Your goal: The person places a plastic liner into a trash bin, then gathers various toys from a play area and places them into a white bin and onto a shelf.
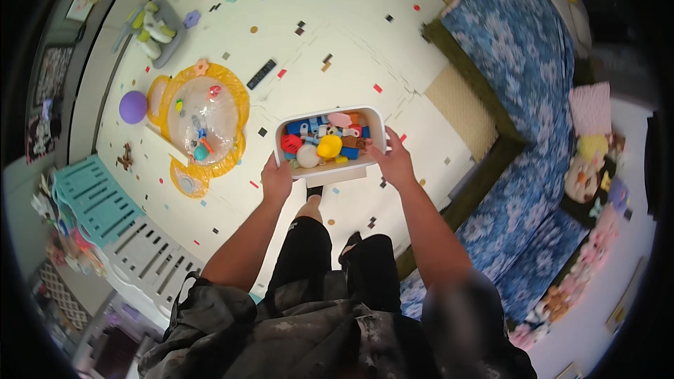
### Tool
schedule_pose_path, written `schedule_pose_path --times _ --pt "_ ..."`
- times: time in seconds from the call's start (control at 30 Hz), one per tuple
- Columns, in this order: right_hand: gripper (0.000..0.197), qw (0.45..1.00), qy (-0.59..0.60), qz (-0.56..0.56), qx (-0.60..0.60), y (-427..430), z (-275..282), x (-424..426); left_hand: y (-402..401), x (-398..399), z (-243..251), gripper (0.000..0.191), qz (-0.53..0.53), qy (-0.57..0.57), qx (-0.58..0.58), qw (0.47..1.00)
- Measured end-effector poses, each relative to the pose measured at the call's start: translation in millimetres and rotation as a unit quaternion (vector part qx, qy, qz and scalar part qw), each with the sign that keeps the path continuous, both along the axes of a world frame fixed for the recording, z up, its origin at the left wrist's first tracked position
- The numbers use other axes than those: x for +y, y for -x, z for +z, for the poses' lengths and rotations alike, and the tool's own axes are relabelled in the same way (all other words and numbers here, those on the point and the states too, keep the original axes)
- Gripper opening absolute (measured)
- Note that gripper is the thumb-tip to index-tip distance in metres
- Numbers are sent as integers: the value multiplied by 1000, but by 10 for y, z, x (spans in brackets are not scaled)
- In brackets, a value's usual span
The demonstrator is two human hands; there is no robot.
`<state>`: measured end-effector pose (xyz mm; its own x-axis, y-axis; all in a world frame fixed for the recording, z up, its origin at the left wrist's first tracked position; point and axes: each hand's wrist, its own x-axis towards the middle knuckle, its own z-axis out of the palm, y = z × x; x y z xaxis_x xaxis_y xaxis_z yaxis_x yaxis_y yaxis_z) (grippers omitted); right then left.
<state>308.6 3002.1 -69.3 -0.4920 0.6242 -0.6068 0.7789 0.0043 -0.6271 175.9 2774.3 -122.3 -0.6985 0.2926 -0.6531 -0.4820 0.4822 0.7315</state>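
Note:
A white plastic bin [331,172] full of small toys is held in front of my body, above the floor. My left hand [276,181] grips its left end, and my right hand [395,160] grips the right end with fingers over the rim. Inside lie a yellow rubber duck toy [329,146], a red toy piece [291,143], a whitish ball [308,156], a pink piece [339,119] and several blue and brown blocks. The undersides of both hands are hidden.
On the patterned floor mat lie a yellow-rimmed inflatable water mat [239,95] with small toys, a black remote control [261,74], a purple ball [133,107] and a small brown figure [125,157]. A blue floral sofa [505,221] stands right; teal playpen panels [97,200] stand left.

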Motion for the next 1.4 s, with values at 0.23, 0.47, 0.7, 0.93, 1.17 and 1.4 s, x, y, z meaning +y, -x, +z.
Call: schedule_pose_path --times 0.23,0.47,0.7,0.93,1.17,1.4 --pt "36 990 128 48 35 947 -74 339 431 99 219 33 146 -12 -23 989" --pt "27 987 -12 160 24 1939 -300 917 882 579 -76 42 181 -52 -57 980" --pt "20 992 56 115 21 2765 -1286 1396 1083 913 -1015 59 178 111 -39 977" --pt "23 996 28 77 27 3571 -2716 1312 1033 754 -2447 55 123 211 5 970" --pt "25 989 86 76 94 4180 -3852 924 1471 540 -3808 66 67 352 75 931" --pt "26 983 107 90 118 4169 -4434 774 1593 310 -4431 15 118 350 235 899"
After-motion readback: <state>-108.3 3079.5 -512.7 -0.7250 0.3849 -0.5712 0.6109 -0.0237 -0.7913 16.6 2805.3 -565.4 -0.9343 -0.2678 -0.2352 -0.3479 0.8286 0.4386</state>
